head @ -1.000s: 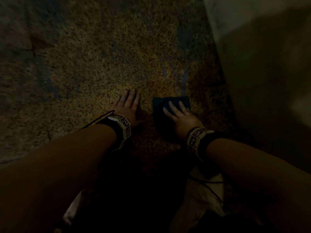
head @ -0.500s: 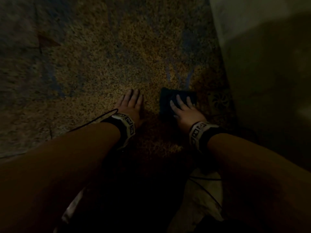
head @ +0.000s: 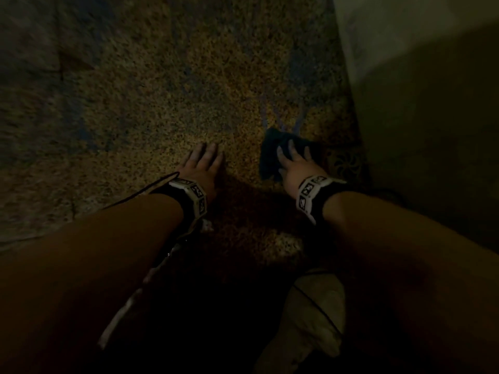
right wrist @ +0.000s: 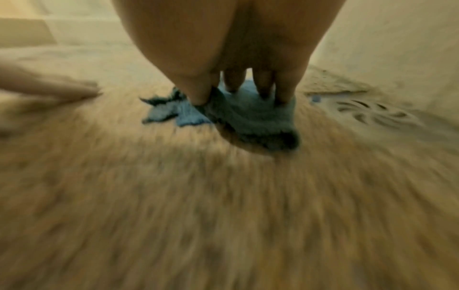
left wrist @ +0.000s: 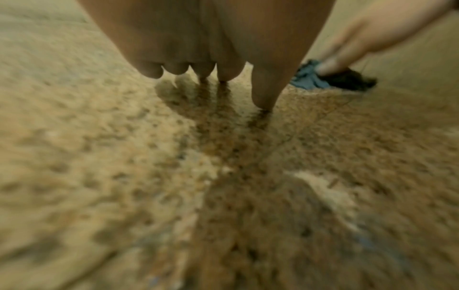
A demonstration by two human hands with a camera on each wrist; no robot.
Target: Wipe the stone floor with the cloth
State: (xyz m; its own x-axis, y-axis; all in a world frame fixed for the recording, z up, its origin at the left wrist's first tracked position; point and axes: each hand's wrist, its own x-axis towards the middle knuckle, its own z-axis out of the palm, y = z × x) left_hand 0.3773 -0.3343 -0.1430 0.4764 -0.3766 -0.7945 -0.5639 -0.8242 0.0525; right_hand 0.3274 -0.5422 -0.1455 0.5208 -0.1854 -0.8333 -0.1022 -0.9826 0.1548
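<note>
The wiping looks to be under way rather than near its end. The cloth [head: 272, 152], dark blue and bunched, lies on the speckled stone floor [head: 162, 90] right of centre in the head view, close to a patterned floor drain [head: 344, 164] at the foot of a pale wall [head: 405, 63] on the right side of the frame. No clear wet or clean track shows on the stone in this dim light, so how much of it has been covered cannot be told; judging by the wide stretch of floor across the upper left of the frame, most of it may be left to do. Faint bluish marks show on the stone just above the cloth, and whether they are stains or part of the stone is unclear.

The right hand [head: 294, 168] lies on top of the cloth with its fingers [right wrist: 198, 92] stretched out and a little spread, pressing the fabric down onto the floor instead of gripping it; the right wrist view shows the tips sunk into the bunched folds. The left hand [head: 201, 166] rests flat on the bare stone just left of the cloth, fingers straight and close together, holding nothing and apparently bracing the body. Both forearms reach forward from the lower corners of the frame, each with a marked wrist band [head: 193, 193].
</note>
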